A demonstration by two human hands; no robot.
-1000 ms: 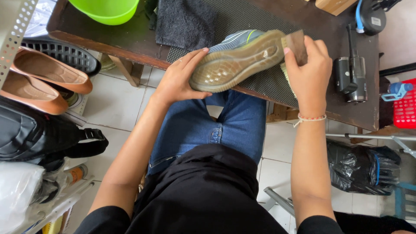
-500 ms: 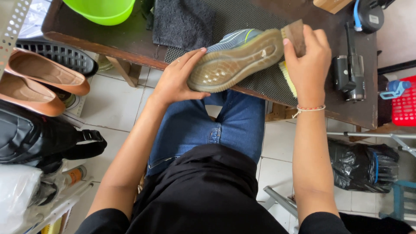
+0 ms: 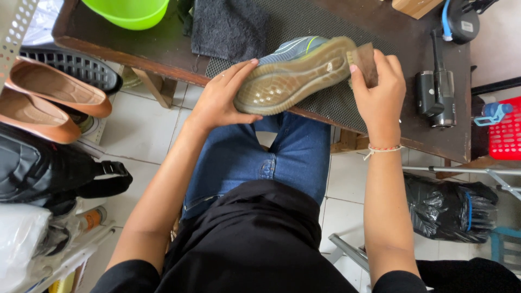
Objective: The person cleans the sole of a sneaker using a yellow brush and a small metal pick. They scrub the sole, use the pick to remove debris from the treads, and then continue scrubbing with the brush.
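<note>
1. White floor tiles (image 3: 141,130) lie under a dark wooden counter (image 3: 423,125), and a black perforated rubber mat (image 3: 336,103) covers the middle part of this counter.
2. The grey sports shoe with a yellowish translucent rubber sole (image 3: 296,73) is above the near edge of the counter, turned so the sole faces up to the camera. I cannot tell whether it rests on the mat.
3. The left hand (image 3: 220,100) grasps the shoe at one end, the thumb under it and the fingers (image 3: 239,68) bent over the sole edge.
4. The right hand (image 3: 380,92) is closed around a small brown wooden brush (image 3: 364,62), which touches the other end of the sole.
5. The shoe looks light. I judge the sole as flexible but firm, with a ribbed pattern that gives good grip, and the upper as soft fabric that gives way under pressure. The best hold seems to be across the sole edge, as the left hand does now.
6. Beside it on the counter are a dark grey folded cloth (image 3: 230,27), a lime green plastic basin (image 3: 127,11) and a black handheld device (image 3: 437,97).
7. Brown flat shoes (image 3: 51,92) stand on a rack at the left.
</note>
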